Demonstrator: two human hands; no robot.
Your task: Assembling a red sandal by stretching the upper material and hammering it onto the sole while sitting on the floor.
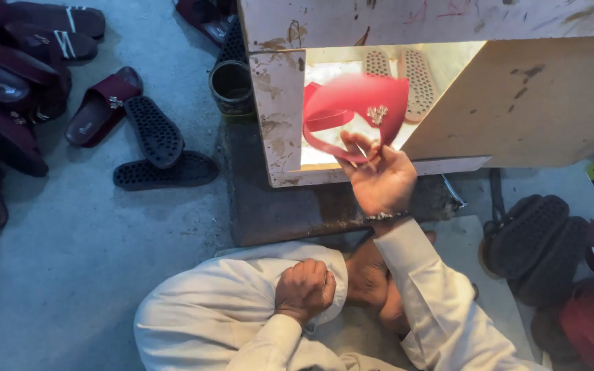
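Right hand (pixel 379 180) pinching red strap (pixel 352 110) by its lower band, strap up and ahead at lit box (pixel 280 103) mouth, long axis crosswise, nearer than left hand (pixel 304 290), fisted on knee, holding nothing.

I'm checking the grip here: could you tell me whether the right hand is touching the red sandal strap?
Touching. The head view shows the right hand with its fingers pinching the lower edge of the red sandal strap before the lit box opening.
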